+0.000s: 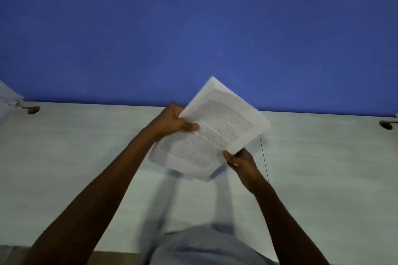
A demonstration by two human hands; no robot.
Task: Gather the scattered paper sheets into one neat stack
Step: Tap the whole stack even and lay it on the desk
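Observation:
A bundle of white printed paper sheets (211, 131) is held up above the pale table (75, 168), turned diagonally with one corner pointing up toward the blue wall. My left hand (172, 121) grips the bundle's left edge, thumb lying across the printed top page. My right hand (242, 162) pinches the lower right edge from below. The lower sheets in the bundle are blurred and slightly fanned out at the bottom.
A blue partition wall (193, 28) rises behind the table's far edge. More white paper (8, 94) shows at the far left edge, beside a small dark object (33, 109). Another dark object (386, 125) sits at the far right. A thin dark cable (263, 157) runs down the table.

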